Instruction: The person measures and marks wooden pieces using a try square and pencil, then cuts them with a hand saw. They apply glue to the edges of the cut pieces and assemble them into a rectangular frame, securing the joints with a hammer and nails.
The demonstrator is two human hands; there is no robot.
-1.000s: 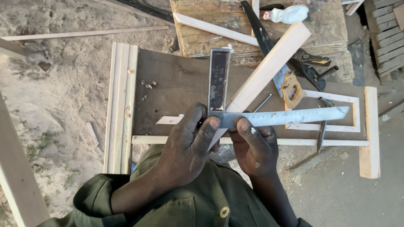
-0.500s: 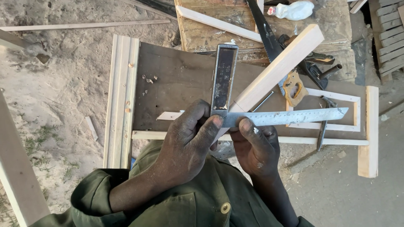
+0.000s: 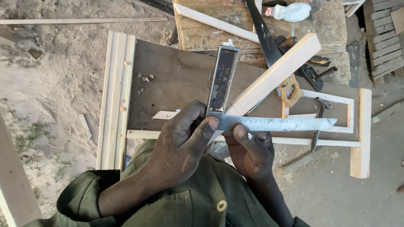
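Here I have a try square (image 3: 235,113) set against a pale wooden batten (image 3: 273,75), its dark stock pointing away from me and its steel blade running out to the right across the batten's near end. My left hand (image 3: 181,147) pinches the corner where stock meets blade, thumb on top; my right hand (image 3: 250,153) is closed under the blade, one fingertip pressed on its lower edge. I judge this to be the squaring or marking step. The next move calls for seating the stock firmly against the batten's edge and steadying it; I see no pencil in either hand. All this sits over a dark board surface (image 3: 172,80), with a handsaw (image 3: 273,50) and a white frame (image 3: 336,113) lying beyond.
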